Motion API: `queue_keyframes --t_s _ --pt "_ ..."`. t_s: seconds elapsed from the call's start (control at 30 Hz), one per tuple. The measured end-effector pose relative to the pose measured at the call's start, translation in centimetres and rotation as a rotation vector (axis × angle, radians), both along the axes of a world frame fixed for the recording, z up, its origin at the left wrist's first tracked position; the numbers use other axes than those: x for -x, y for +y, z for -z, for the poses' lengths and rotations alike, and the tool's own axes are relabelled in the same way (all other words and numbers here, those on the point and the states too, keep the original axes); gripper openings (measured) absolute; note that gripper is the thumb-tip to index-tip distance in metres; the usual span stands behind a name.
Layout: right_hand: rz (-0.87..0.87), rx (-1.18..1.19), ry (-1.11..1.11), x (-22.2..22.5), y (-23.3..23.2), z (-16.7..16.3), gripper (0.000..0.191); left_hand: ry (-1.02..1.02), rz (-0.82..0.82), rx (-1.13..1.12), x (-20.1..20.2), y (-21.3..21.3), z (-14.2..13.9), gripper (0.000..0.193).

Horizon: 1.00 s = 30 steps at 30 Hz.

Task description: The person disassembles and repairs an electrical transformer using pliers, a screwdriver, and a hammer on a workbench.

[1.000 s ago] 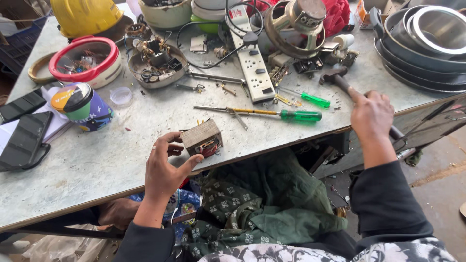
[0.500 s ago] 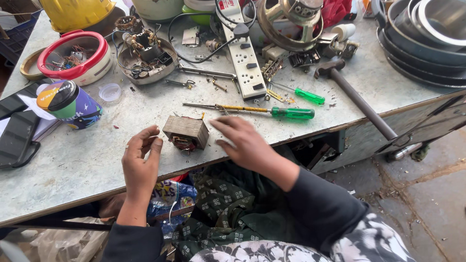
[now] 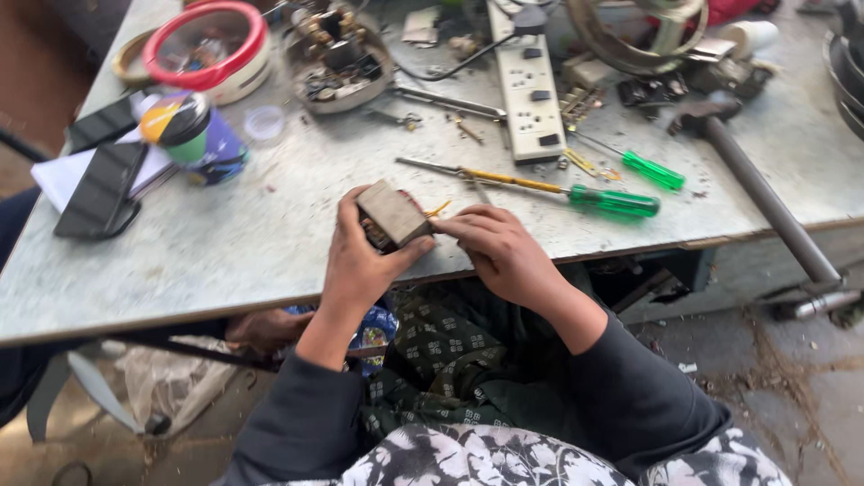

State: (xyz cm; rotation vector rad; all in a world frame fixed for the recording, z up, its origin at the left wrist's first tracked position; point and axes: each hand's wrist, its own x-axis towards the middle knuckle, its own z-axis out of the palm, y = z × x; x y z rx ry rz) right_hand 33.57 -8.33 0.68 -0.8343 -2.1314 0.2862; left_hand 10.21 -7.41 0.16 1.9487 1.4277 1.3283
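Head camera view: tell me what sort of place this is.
Most likely a small repair workshop for electrical goods. The worn metal-topped workbench carries green-handled screwdrivers, a hammer, a white power strip and a tray of salvaged parts, while both hands hold a small transformer.

- A worn, scratched grey worktable fills the upper view, in even daylight.
- A bare, dusty concrete floor lies to the right.
- A dark frame bar runs under the table's near edge.
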Motion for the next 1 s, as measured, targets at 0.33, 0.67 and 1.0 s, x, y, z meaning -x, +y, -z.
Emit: queue_keyframes --t_s 0.33,0.67,1.0 --pt "0.185 -0.093 0.195 0.9 -0.3 0.6 0.035 -0.181 0.134 -0.102 1.7 -0.8 0.3 0.092" --pt "-0.431 0.541 0.631 -2.3 -8.4 3.8 0.12 -0.274 0.552 -0.124 -0.2 -7.8 -3.8 0.099" --pt "-0.159 0.412 0.775 -5.4 -16.1 6.8 0.126 0.081 0.592 -0.254 -3.6 -13.7 -6.1 0.102"
